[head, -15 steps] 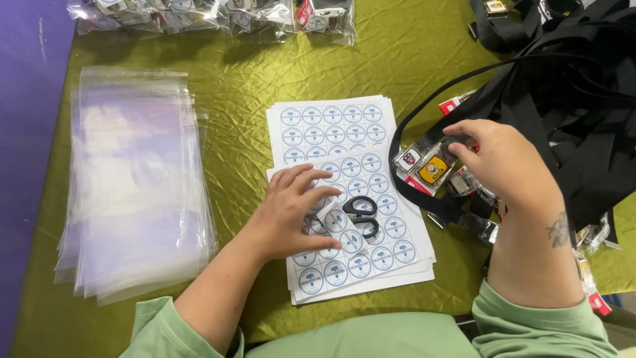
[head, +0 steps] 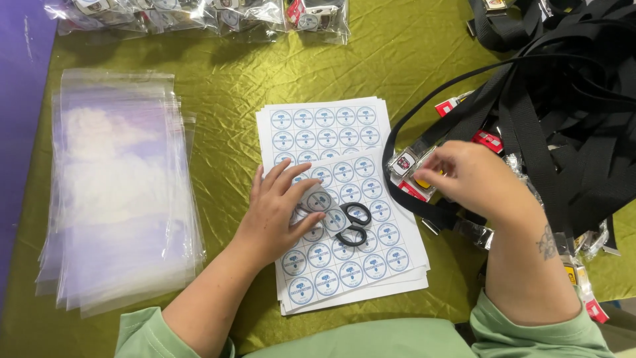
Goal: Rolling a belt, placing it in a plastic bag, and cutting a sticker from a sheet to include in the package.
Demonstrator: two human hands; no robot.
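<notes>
Left hand (head: pixel 278 212) lies open, flat on the white sheet of round blue stickers (head: pixel 358 265); right hand (head: pixel 470 176) pinches a small carded buckle (head: pixel 414 169) beside the black webbing straps (head: pixel 563 119).

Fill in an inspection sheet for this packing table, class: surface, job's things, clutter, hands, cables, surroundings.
Surface: olive-green satin cloth, wrinkled.
Job's things: sticker sheets with round blue stickers, stacked; two black rings lying on the top sheet.
Clutter: stack of clear plastic bags on the left; filled bags along the far edge.
Hands: left hand flat on the stickers; right hand at small packets by the straps.
Cables: nothing seen; a heap of black webbing straps.
Surroundings: purple surface at left.
</notes>
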